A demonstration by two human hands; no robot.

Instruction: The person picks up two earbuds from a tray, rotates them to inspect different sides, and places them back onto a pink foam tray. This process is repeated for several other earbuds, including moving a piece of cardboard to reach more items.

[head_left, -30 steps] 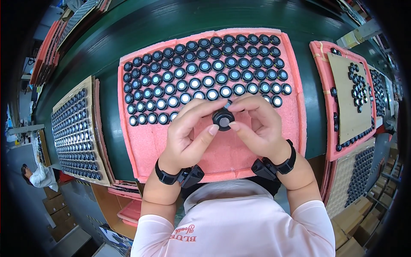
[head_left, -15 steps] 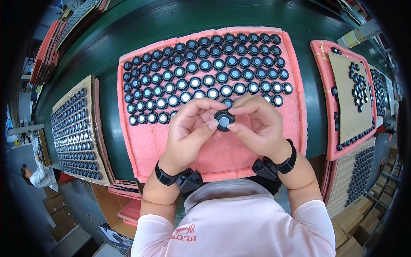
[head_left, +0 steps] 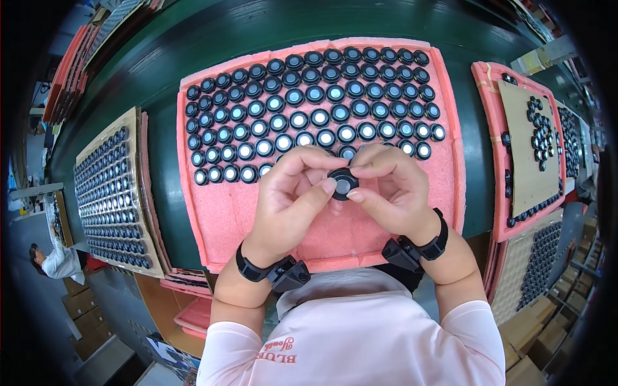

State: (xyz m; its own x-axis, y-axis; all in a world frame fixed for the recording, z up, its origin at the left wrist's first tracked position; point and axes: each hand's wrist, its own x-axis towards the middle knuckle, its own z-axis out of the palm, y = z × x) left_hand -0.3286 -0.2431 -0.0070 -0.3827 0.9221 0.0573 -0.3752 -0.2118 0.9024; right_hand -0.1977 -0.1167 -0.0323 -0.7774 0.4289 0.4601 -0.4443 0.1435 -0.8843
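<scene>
Between both hands is a small round black speaker (head_left: pixel 344 184) with a silvery disc in its centre, held above a pink foam tray (head_left: pixel 257 222). My left hand (head_left: pixel 293 190) pinches its left side between thumb and fingers. From the right, my right hand (head_left: pixel 389 186) grips the same speaker with thumb and fingertips. Rows of similar speakers (head_left: pixel 294 96) stand in the far part of the tray, their discs facing up. The front row is partly hidden behind my hands. A black band with a small device sits on each wrist.
Left of the tray, a cardboard-backed sheet (head_left: pixel 116 199) carries many similar parts. To the right lies another pink foam tray (head_left: pixel 483 96) with a cardboard sheet (head_left: pixel 521 128) and loose parts. The green tabletop (head_left: pixel 225 32) runs behind. A person (head_left: pixel 59 260) is at the far left.
The speaker and both hands have shifted slightly right. The speaker's face is tilted a little differently between the fingers. Both hands keep their grip.
</scene>
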